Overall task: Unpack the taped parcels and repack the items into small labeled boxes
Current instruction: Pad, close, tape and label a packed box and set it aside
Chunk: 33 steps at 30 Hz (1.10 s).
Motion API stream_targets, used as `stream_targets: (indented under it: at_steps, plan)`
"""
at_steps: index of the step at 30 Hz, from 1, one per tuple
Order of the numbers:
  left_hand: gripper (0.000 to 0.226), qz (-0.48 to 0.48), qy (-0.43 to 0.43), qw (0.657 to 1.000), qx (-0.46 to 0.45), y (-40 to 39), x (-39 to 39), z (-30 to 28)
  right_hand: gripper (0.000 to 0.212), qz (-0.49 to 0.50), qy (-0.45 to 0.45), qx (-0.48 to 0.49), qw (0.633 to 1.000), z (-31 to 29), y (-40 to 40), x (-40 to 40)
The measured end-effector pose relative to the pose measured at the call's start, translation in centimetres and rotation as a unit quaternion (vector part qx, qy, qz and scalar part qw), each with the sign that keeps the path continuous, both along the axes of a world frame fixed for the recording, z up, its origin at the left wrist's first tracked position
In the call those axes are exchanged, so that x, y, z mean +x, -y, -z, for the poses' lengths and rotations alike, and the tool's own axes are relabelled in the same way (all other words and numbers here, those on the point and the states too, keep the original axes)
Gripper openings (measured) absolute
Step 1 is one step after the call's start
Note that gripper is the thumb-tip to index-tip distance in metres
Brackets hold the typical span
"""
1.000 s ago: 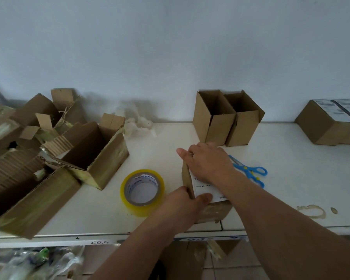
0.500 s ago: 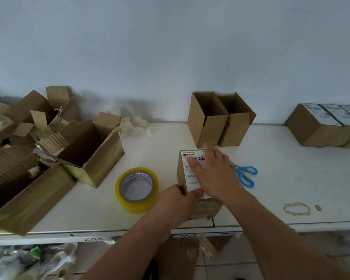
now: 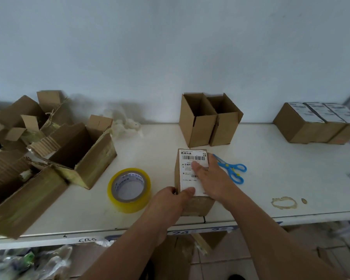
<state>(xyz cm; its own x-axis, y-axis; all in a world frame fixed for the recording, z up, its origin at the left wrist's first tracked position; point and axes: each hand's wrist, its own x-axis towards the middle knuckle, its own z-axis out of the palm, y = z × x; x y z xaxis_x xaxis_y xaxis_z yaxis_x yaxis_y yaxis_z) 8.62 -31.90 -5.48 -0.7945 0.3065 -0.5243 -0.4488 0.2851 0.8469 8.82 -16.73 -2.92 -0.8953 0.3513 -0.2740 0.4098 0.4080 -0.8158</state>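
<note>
small brown box (image 3: 194, 205) w/ white barcode label (image 3: 190, 174) on top | my L hand (image 3: 170, 201) grips its 7 o'clock corner | my R hand (image 3: 210, 178) flat, pressing label

left hand (image 3: 171, 201): I see it bare, no glove, ring or watch
right hand (image 3: 211, 178): bare too, nothing worn on the fingers
forearms: both uncovered as far as my view reaches, no sleeve or cuff showing

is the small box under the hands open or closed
Closed. The small box has its top shut flat with a white shipping label spread across it.
</note>
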Motion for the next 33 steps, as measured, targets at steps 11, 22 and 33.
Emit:
stream_targets:
  at_steps: [11, 22, 33]
  plan:
    - [0.03, -0.013, 0.028, 0.999, 0.009, -0.1, 0.0, 0.2, 0.051, 0.025, 0.017, -0.085, 0.996, 0.4, -0.1, -0.1]
    - [0.027, -0.025, 0.033, 0.998, 0.04, -0.2, 0.0, 0.2, 0.057, 0.037, 0.01, -0.084, 0.996, 0.3, 0.2, -0.1]
    - [0.022, -0.038, 0.076, 0.99, 0.113, 0.2, 0.7, -0.9, 0.065, 0.003, -0.01, -0.07, 0.997, -0.1, 0.1, 0.3]
